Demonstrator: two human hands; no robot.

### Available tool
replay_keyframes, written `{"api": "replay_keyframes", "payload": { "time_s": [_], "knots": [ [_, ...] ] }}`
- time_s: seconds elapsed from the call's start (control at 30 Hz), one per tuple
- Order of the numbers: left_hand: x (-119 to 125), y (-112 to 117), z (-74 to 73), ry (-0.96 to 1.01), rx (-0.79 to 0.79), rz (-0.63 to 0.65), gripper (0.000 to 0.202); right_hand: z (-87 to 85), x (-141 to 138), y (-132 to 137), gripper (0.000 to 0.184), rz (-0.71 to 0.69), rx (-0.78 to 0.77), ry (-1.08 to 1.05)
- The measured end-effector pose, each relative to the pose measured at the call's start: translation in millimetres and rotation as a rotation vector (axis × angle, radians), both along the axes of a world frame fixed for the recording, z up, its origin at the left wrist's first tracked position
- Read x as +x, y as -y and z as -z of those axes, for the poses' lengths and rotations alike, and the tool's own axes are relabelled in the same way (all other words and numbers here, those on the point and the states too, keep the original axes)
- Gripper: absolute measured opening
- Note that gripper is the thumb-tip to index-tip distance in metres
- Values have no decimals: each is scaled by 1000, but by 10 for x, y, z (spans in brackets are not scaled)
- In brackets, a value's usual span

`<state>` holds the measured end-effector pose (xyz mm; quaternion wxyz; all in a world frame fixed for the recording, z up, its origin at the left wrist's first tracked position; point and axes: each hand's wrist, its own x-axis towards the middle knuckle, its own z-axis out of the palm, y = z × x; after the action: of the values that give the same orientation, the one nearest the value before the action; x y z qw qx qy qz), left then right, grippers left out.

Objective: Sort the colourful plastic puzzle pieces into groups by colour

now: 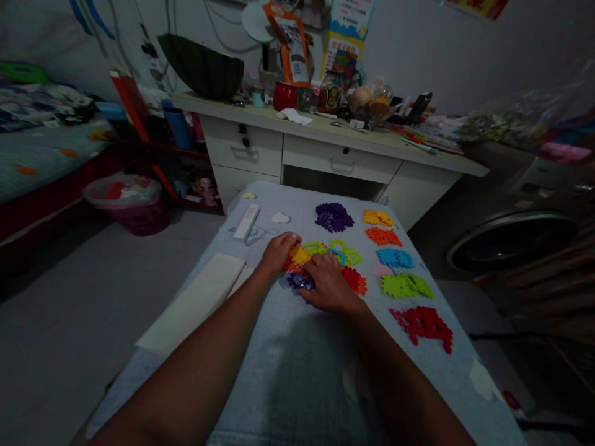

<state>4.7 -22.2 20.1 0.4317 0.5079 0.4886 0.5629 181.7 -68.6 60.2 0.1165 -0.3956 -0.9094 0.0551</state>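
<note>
In the head view my left hand (279, 251) is closed at the left side of a mixed heap of toothed plastic building pieces, its fingertips against a yellow piece (299, 255). My right hand (330, 284) reaches over the heap with bent fingers; whatever is under them is hidden. A purple piece (300, 282) lies below the thumb. Red pieces (352, 280) show beside the right wrist, and lime green frame-like pieces (346, 253) lie beyond the knuckles. A blue piece (337, 255) peeks out there too.
Sorted groups of pieces lie along the right: yellow (378, 217), orange (383, 236), blue (395, 257), green (406, 285) and red (425, 327). A purple pile (333, 217) is farther back. A white box (246, 223) sits left. Behind stands a cluttered desk (334, 155).
</note>
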Motion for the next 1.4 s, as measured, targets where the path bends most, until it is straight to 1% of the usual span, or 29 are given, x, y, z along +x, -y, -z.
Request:
{"api": "replay_keyframes", "payload": {
  "time_s": [0.1,0.23,0.33,0.4,0.43,0.5,0.57,0.7,0.83,0.93,1.03,1.17,1.27,1.4],
  "knots": [
    [-1,1,4,-8,-12,2,46,21,-21,4,26,-9,-24,9],
    [6,12,2,-10,-9,9,45,-5,-36,31,17,-7,-91,-93],
    [9,23,-18,-21,0,9,43,-53,-22,26,11,5,-269,-274],
    [5,25,-34,-41,0,9,43,-85,6,-38,9,32,-402,-429],
    [2,24,-39,-54,3,7,42,-99,27,-96,9,54,-442,-504],
    [-7,15,-36,-90,10,8,42,-121,83,-268,11,120,-463,-639],
    [-14,3,-16,-119,11,7,41,-129,158,-503,14,200,-446,-748],
    [-20,-12,31,-118,2,21,40,-90,329,-1051,18,393,-386,-856],
    [-18,-5,29,-133,20,23,40,-5,454,-1529,22,522,-213,-796],
    [-19,2,16,-144,19,21,40,42,487,-1789,25,575,-119,-714],
    [-21,1,18,-142,-3,33,39,55,472,-1976,26,619,-51,-642],
    [-26,-7,36,-154,-5,32,38,38,399,-2131,28,616,12,-548],
    [-28,-8,35,-171,-1,24,37,38,330,-2185,30,599,21,-484],
    [-25,5,1,-175,-10,30,39,84,260,-2196,32,610,40,-451]
  ]
}}
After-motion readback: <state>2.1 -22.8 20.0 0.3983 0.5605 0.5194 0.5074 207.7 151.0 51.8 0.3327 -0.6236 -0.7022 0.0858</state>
